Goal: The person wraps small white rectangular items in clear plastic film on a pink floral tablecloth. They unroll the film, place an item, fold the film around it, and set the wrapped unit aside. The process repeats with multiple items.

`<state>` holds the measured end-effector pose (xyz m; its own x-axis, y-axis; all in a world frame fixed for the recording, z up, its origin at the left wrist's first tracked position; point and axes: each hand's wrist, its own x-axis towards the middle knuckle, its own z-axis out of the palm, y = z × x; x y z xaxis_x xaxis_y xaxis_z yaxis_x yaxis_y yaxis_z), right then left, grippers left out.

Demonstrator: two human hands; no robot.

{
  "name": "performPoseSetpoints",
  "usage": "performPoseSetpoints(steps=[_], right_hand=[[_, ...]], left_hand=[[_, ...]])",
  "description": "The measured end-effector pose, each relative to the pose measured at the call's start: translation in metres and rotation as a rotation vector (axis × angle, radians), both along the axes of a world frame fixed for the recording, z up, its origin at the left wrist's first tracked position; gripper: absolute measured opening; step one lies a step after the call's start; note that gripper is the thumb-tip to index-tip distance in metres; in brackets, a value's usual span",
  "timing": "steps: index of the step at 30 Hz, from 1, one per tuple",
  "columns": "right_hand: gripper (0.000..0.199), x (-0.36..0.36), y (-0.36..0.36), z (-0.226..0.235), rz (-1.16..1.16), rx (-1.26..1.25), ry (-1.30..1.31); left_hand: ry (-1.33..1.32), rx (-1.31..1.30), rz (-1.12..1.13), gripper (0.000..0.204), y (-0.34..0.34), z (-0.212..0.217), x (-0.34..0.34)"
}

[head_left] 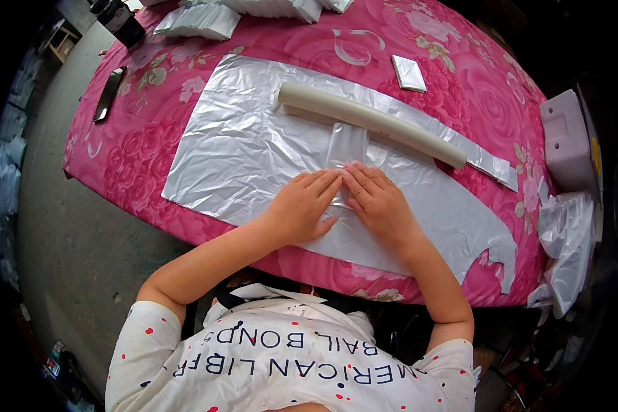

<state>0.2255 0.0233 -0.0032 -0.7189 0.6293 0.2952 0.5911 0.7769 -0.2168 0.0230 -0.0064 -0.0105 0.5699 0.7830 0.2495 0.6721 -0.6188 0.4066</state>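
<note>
A large silvery plastic sheet [233,130], wrinkled on its left side, lies spread on the table in front of me. On it is a narrow folded strip of clear, shiny plastic film [348,143]. My left hand [305,200] rests flat on the film's near part, fingers stretched and the thumb apart. Beside it, my right hand [376,200] lies on the same piece with its fingers extended. The fingertips of both hands meet over the film and hide part of it. Just beyond my hands, a long pale tube [374,122] lies slantwise across the sheet and the strip's far end.
A pink floral cloth [134,154] covers the table. Stacks of folded silvery plastic [202,22] and a black cup [119,22] stand at the far left, with a phone [108,94] nearer. One small folded packet [408,73] lies beyond the tube. Plastic bags [566,240] hang at the right edge.
</note>
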Motion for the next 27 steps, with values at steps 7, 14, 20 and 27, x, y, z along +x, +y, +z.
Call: performPoseSetpoints(steps=[7, 14, 20, 27], right_hand=[[0.037, 0.005, 0.012, 0.003, -0.027, -0.193, 0.199], [0.031, 0.007, 0.008, 0.002, 0.0, -0.163, 0.293], [0.03, 0.007, -0.031, 0.0, 0.044, -0.201, 0.352], [0.012, 0.005, -0.029, 0.015, -0.332, -0.697, 0.437]], left_hand=[[0.071, 0.127, -0.024, 0.049, 0.013, -0.005, 0.003], [-0.05, 0.163, -0.23, 0.046, 0.005, -0.005, -0.009], [-0.118, 0.071, -0.294, 0.052, -0.021, 0.0, -0.018], [-0.129, -0.344, 0.11, 0.053, -0.019, 0.011, -0.005]])
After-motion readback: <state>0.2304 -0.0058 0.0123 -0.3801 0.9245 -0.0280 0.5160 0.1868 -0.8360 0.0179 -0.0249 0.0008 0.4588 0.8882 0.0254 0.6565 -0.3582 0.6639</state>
